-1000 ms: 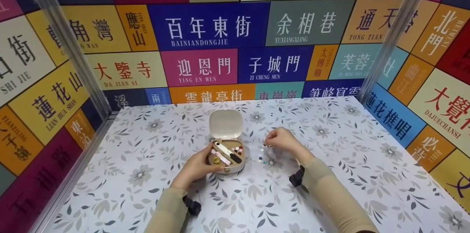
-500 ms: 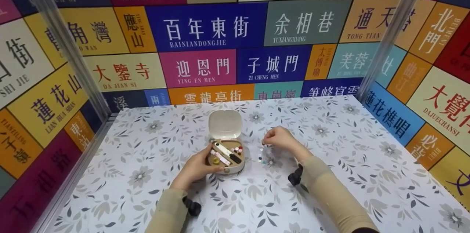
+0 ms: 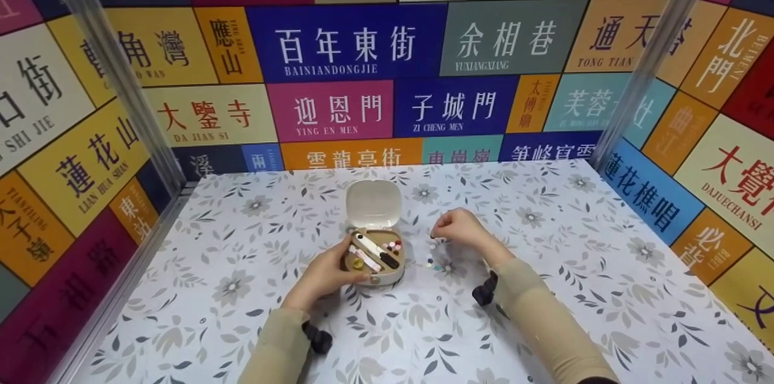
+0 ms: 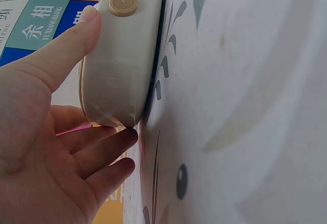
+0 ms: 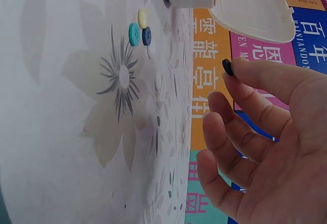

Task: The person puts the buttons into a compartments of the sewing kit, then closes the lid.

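The open sewing kit case [image 3: 373, 260] was steadied at table centre by the left hand [image 3: 323, 275], thumb and fingers curled round its near wall. A dark button [image 5: 228, 67] was pinched in the right hand [image 3: 461, 228], apparently lifted from the loose buttons [image 5: 139, 29]. Little had shifted since earlier; the hand was marginally higher.

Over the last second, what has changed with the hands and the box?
Almost nothing. The right hand crept slightly left, staying above the loose buttons and pinching a dark button. The left hand still holds the open box.
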The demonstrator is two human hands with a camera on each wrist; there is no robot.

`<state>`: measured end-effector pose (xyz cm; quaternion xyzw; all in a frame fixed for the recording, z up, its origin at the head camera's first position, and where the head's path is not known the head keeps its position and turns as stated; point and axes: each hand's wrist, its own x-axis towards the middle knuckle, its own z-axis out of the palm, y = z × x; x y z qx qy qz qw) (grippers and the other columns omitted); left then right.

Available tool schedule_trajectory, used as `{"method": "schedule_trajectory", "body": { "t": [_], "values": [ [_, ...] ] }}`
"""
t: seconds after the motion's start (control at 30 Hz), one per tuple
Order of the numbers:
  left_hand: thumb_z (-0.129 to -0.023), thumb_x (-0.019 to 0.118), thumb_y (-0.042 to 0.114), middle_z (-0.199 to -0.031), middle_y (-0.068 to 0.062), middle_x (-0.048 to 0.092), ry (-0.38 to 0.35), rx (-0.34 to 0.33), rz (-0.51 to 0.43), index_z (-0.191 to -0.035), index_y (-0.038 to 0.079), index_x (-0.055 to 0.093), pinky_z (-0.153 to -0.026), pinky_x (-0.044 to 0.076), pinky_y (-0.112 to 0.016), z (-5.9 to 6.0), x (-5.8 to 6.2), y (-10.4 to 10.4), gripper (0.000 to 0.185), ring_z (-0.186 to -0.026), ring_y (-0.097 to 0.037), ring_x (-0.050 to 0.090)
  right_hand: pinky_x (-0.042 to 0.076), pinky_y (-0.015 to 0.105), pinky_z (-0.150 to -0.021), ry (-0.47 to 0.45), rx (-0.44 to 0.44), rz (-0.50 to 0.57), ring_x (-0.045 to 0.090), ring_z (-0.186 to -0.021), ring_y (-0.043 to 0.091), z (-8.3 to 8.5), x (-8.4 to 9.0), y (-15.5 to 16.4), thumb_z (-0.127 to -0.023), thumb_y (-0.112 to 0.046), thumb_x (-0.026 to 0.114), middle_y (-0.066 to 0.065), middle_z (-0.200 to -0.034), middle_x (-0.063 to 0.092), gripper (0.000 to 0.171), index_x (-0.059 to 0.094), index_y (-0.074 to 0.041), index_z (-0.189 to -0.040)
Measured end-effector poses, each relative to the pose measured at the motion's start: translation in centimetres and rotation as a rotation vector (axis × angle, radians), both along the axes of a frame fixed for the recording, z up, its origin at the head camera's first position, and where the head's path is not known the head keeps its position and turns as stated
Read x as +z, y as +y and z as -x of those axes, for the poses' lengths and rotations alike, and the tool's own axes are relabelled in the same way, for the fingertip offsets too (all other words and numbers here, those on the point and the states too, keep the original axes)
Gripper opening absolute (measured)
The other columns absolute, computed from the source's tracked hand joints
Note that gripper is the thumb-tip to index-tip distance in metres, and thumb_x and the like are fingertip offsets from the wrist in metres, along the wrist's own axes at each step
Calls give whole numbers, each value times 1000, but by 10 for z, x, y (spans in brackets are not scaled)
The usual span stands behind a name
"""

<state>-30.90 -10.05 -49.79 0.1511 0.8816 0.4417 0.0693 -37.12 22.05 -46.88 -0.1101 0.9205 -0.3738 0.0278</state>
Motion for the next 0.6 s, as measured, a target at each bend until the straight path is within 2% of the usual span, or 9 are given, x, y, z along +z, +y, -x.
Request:
{"method": "schedule_trajectory", "body": {
  "t": [0.23, 0.4, 0.6],
  "values": [
    [-72, 84, 42, -150, -14, 40, 16, 4, 14, -153, 12, 28, -112, 29, -47, 0, -1, 0, 103, -134, -32, 41, 45, 24, -53, -18, 12, 13, 56, -58, 14, 3, -7, -2, -82, -15, 72, 5, -74, 70, 8, 75, -8, -80],
    [-73, 84, 42, -150, -14, 40, 8, 5, -5, -154, 13, 28, -112, 28, -48, 0, -1, 1, 102, -134, -32, 40, 43, 23, -51, -31, 11, 38, 51, -55, 9, 2, -10, -7, -80, -15, 73, 1, -69, 67, 8, 75, -7, -79],
    [-73, 83, 43, -151, -15, 38, 15, 4, 7, -154, 12, 27, -112, 27, -49, 0, -1, 0, 103, -135, -34, 39, 45, 23, -53, -60, -11, 34, 57, -60, 14, 2, -9, -13, -80, -14, 72, 1, -70, 68, 8, 75, -7, -80]
  ]
}}
